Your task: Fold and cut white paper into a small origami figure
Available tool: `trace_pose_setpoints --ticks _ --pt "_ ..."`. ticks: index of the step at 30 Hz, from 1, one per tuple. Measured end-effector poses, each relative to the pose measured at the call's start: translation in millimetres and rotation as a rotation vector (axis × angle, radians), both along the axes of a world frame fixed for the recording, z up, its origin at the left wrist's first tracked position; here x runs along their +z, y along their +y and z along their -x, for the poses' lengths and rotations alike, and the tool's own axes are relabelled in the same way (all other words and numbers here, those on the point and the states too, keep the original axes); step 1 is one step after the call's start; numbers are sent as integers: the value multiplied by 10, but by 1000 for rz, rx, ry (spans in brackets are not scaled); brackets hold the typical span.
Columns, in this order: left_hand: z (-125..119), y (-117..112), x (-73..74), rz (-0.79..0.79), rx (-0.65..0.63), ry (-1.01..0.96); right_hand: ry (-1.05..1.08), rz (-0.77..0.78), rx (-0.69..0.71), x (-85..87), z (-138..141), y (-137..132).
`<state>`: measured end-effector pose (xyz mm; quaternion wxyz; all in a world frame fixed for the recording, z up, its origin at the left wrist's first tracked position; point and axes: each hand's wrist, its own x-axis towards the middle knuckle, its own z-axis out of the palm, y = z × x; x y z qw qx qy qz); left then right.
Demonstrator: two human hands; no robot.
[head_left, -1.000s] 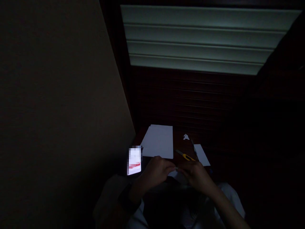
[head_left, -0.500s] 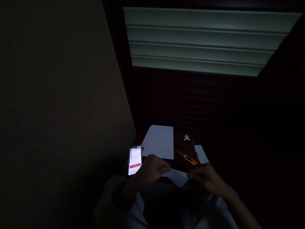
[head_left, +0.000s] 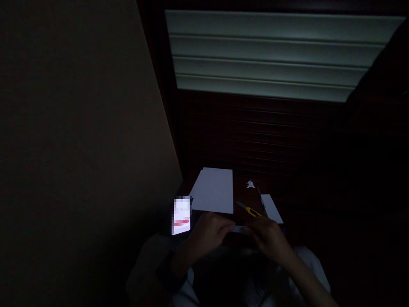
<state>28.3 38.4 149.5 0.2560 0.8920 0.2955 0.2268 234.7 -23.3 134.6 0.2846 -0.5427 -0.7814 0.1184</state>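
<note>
Between my two hands a small piece of white paper (head_left: 240, 229) shows as a narrow strip. My left hand (head_left: 212, 230) pinches its left end, and my right hand (head_left: 266, 234) is closed on its right end. Just beyond my right hand lies a yellow utility knife (head_left: 252, 212), its blade pointing to the far left. Past my left hand rests a stack of white paper sheets (head_left: 213, 190). Much of the held paper is hidden by my fingers, and the light is dim.
A lit phone (head_left: 181, 215) stands left of my left hand. At the right lies a white paper strip (head_left: 271, 209) beside a thin dark pen-like object (head_left: 260, 197). A small folded paper shape (head_left: 250, 184) sits farther back. A wall (head_left: 96, 128) rises at the left.
The held paper has turned from a wide, slanted piece to a narrow strip. My right hand has moved left and slightly up, closer to my left hand, uncovering more of the right-hand paper strip.
</note>
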Motion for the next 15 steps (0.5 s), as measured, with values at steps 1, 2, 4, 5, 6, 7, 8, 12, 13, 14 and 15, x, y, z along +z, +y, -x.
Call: trace_pose_setpoints --ticks 1,2,4,5,6,7,8,12,13,14,15 --pt "-19 -26 1 -39 -14 8 -25 -7 1 -13 20 -4" --pt "-33 -48 1 -76 -33 15 -46 -16 11 -20 34 -9" --pt "-48 -86 3 -130 -77 27 -73 -32 50 -17 47 -23" --pt "-50 -101 5 -145 -95 32 -77 -40 70 -10 49 -30" --pt "-49 -113 8 -151 -105 37 -76 -50 87 -1 47 -37" --pt "-45 -123 13 -149 -110 44 -71 -57 98 10 42 -43" --pt "-37 -131 19 -143 -113 50 -64 -64 101 21 33 -49" --pt "21 -133 41 -107 -121 60 -43 -66 107 78 -43 -67" --pt "43 -127 42 -101 -120 58 -38 -60 112 96 -69 -70" --pt "68 -119 39 -96 -116 56 -32 -57 115 114 -97 -74" --pt "96 -108 34 -92 -109 54 -24 -53 114 132 -126 -78"
